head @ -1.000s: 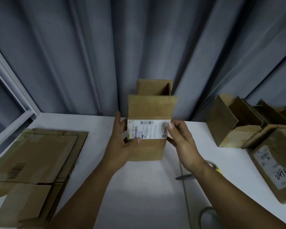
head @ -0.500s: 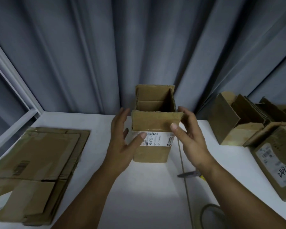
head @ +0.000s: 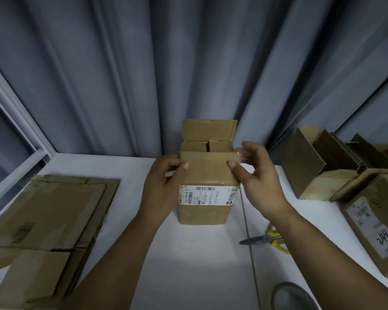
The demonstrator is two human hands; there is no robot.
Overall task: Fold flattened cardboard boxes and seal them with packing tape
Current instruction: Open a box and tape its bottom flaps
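A brown cardboard box with a white printed shipping label (head: 207,177) stands upright at the centre of the white worktop (head: 199,265), which I view from the head camera. Its far flap stands up, two side flaps are folded inward, and the near flap tilts toward me. My left hand (head: 164,186) holds the box's 9 o'clock edge, its grip pinching the near flap with the thumb in front. My right hand (head: 258,177) sets its thumb on the flap's 3 o'clock corner. Its fingers are blurred, so I cannot tell whether that grip closes. A stack of flattened brown cardboard sheets (head: 49,215) lies at 9 o'clock. Yellow-handled scissors (head: 271,239) lie at 4 o'clock. Several opened brown boxes (head: 323,173) sit at 3 o'clock.
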